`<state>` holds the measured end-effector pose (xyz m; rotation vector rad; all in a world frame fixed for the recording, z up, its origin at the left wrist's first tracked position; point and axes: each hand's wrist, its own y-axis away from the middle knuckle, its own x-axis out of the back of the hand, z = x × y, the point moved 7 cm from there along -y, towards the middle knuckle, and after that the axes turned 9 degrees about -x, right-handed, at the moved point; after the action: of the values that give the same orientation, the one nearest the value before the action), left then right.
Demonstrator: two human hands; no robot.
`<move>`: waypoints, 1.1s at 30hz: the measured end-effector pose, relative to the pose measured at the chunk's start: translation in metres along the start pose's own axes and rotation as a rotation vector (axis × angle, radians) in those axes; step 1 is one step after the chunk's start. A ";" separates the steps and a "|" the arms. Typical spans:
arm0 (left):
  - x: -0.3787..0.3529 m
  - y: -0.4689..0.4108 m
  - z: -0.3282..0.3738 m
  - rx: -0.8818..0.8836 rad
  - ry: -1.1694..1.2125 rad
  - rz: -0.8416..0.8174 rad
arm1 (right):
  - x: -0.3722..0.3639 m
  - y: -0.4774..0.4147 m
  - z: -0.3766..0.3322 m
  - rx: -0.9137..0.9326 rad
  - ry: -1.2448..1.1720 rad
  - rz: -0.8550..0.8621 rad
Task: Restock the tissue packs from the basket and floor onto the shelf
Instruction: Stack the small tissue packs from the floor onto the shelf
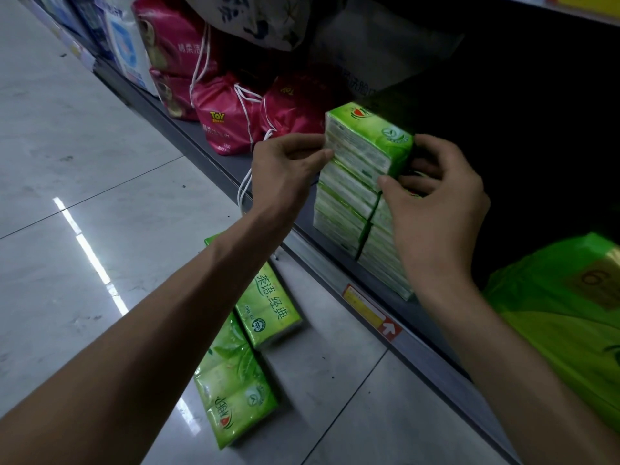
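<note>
A green tissue pack (365, 139) sits on top of a stack of green tissue packs (349, 213) on the low grey shelf (214, 152). My left hand (285, 169) pinches the top pack's left side. My right hand (436, 196) grips its right end with curled fingers. On the tiled floor below the shelf lie two more green tissue packs: one (268, 307) close to the shelf edge, the other (231, 387) nearer to me. No basket is in view.
Pink drawstring tissue bags (228, 119) stand on the shelf left of the stack. A large green plastic bag (563, 313) fills the shelf at the right. A price tag (372, 312) is fixed on the shelf's front edge. The shelf's back is dark.
</note>
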<state>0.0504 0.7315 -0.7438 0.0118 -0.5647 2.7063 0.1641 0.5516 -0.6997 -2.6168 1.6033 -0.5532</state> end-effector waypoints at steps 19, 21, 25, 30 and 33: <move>0.000 0.002 -0.003 -0.010 -0.034 0.028 | -0.001 0.001 0.002 0.048 0.022 0.004; -0.001 0.003 -0.003 -0.009 -0.033 0.028 | -0.001 0.001 0.003 0.049 0.029 0.005; 0.001 0.003 -0.002 -0.018 -0.052 0.008 | -0.001 0.000 0.003 0.059 0.061 0.011; -0.001 0.005 0.002 -0.044 -0.082 -0.030 | -0.001 0.002 0.002 0.064 0.074 0.013; -0.002 0.006 0.000 -0.048 -0.100 0.011 | -0.002 0.003 0.003 0.074 0.091 0.026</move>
<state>0.0498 0.7256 -0.7464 0.1325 -0.6603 2.7137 0.1623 0.5513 -0.7035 -2.5486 1.6059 -0.7261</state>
